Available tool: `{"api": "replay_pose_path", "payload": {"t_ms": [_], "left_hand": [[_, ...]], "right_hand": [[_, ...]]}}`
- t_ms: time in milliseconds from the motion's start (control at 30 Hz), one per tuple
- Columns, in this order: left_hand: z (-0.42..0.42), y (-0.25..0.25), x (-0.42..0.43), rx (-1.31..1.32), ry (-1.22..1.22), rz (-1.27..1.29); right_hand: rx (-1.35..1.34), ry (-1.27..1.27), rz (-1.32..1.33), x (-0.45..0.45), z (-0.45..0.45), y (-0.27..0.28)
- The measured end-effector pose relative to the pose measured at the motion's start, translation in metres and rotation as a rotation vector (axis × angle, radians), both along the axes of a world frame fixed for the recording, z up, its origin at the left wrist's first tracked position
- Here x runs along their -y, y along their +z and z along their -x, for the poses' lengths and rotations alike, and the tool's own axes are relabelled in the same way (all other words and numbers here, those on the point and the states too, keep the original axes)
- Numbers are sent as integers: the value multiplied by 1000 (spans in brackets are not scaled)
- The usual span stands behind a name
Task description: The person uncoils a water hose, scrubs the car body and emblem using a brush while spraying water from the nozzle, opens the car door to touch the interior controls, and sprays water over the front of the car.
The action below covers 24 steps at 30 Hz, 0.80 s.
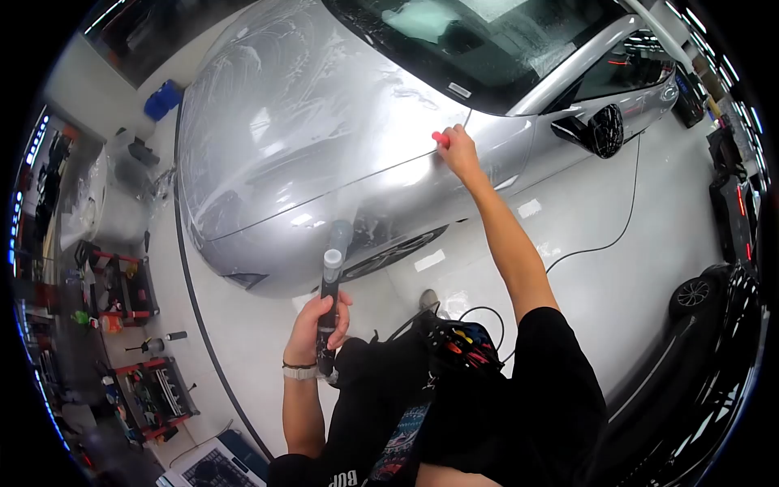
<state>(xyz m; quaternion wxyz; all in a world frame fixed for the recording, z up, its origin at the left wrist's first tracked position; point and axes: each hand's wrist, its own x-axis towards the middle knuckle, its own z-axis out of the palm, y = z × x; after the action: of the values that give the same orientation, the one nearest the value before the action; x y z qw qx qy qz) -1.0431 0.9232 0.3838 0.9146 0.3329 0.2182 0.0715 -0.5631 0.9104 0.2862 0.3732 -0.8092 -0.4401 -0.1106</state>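
My left hand (311,325) is wrapped around the black grip of a spray gun (329,284) with a grey, translucent head, held upright in front of the car's front wheel. A pale mist spreads from its head toward the silver car hood (316,122). My right hand (460,156) is closed on a small red tool (440,139) at the hood's rear side edge, near the fender. Only the tool's red end shows; the rest is hidden by my fingers. The hood is wet, with streaky, milky marks over its surface.
A black side mirror (604,130) juts out at the right. Black cables (604,245) run over the pale floor. A pouch of tools (466,345) hangs at my waist. Red tool carts (154,394) stand at the left, and a dark car (690,341) is at the right.
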Motion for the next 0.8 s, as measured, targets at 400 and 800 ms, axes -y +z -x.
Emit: {"api": "replay_pose_path", "payload": {"t_ms": [400, 800], "left_hand": [[239, -39, -71, -14, 303, 148], [301, -53, -66, -24, 379, 212]], "right_hand": [[107, 698, 370, -218, 327, -22], [101, 606, 324, -145, 249, 8]]}}
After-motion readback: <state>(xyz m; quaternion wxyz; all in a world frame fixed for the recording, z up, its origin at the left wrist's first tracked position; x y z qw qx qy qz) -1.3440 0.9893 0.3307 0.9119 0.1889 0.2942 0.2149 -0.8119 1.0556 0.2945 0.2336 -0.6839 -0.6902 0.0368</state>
